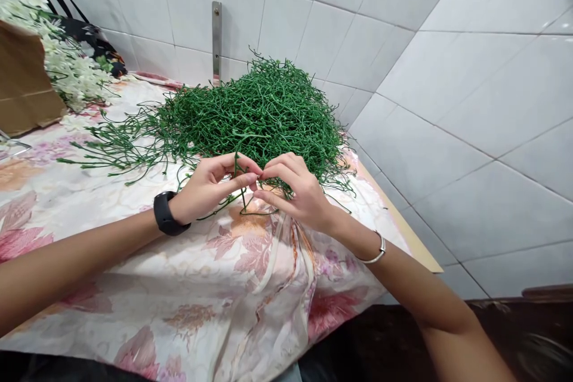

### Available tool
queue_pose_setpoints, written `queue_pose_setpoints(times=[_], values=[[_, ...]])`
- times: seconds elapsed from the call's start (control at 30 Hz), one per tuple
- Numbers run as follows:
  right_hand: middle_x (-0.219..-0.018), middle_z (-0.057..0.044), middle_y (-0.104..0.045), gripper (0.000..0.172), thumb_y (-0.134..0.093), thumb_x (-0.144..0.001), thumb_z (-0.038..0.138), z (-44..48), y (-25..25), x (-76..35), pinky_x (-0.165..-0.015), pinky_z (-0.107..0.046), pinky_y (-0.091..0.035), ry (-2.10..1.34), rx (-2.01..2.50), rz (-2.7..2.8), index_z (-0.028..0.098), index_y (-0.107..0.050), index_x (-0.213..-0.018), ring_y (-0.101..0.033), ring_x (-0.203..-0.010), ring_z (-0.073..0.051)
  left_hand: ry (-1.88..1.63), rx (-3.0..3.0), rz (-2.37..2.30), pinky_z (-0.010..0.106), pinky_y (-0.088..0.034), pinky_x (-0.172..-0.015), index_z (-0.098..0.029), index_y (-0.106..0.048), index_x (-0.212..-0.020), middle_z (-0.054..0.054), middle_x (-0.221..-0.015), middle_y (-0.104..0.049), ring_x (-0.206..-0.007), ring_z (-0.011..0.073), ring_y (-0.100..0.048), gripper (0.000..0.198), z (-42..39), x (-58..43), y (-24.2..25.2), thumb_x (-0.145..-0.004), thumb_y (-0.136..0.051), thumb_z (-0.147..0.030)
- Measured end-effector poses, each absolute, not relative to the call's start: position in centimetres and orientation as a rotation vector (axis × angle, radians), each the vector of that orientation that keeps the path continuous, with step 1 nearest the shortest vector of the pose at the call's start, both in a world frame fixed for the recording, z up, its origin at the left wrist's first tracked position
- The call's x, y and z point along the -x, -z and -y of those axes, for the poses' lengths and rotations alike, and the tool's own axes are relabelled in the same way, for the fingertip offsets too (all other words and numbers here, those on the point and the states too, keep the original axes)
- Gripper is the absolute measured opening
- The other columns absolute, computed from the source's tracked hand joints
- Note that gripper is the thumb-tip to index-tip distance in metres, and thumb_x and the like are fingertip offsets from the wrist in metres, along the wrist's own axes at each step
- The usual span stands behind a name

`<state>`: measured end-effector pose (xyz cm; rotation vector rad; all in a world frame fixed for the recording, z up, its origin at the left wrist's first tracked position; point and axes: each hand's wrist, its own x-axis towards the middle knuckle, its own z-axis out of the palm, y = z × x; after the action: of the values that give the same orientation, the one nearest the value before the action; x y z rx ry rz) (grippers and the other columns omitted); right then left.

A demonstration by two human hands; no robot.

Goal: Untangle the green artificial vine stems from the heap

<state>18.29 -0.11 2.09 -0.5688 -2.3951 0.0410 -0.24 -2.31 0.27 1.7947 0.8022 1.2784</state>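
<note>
A big heap of green plastic stems (pixel 259 110) lies on a table under a floral cloth (pixel 188 286), against the tiled corner. My left hand (pixel 210 186), with a black watch on its wrist, pinches a thin green stem (pixel 243 200) just in front of the heap. My right hand (pixel 295 191), a silver bangle on its wrist, pinches the same stem from the other side. The fingertips of both hands nearly meet. The stem hangs down in a loop between them.
A bunch of white artificial flowers (pixel 67 65) and a brown cardboard box (pixel 22 83) sit at the back left. A dark patterned bag (pixel 94 42) leans on the tiled wall. A metal strip (pixel 216 42) is fixed to the wall. The table's right edge (pixel 403 221) runs close to the side wall.
</note>
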Motion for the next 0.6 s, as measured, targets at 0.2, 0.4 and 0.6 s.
queue_pose_setpoints(times=[0.2, 0.4, 0.6], values=[[-0.089, -0.004, -0.059, 0.023, -0.058, -0.076, 0.033, 0.03, -2.05, -18.52, -0.08, -0.031, -0.037, 0.056, 0.541, 2.353, 0.017, -0.049, -0.089, -0.052, -0.087, -0.015, -1.323, -1.683, -0.781, 0.019, -0.047, -0.061, -0.015, -0.058, -0.081, 0.001, -0.078, -0.057, -0.067, 0.0093, -0.057, 0.011, 2.4, -0.06, -0.39, -0.073, -0.062, -0.022], [-0.097, -0.006, -0.059, 0.03, -0.057, -0.076, 0.03, 0.09, -1.71, -18.44, -0.084, -0.033, -0.035, 0.121, 0.547, 2.355, 0.015, -0.047, -0.099, -0.051, -0.094, -0.017, -1.351, -1.581, -0.735, 0.017, -0.047, -0.057, -0.015, -0.055, -0.079, 0.001, -0.073, -0.058, -0.07, 0.0099, -0.06, 0.008, 2.46, -0.2, -0.42, -0.074, -0.061, -0.017], [-0.094, -0.007, -0.059, 0.027, -0.054, -0.077, 0.029, 0.18, -1.18, -18.19, -0.082, -0.033, -0.036, 0.121, 0.611, 2.3, 0.014, -0.047, -0.099, -0.052, -0.091, -0.017, -1.294, -1.541, -0.691, 0.017, -0.047, -0.058, -0.015, -0.055, -0.08, 0.0, -0.075, -0.057, -0.068, 0.0081, -0.058, 0.009, 2.45, -0.32, -0.25, -0.075, -0.061, -0.018]])
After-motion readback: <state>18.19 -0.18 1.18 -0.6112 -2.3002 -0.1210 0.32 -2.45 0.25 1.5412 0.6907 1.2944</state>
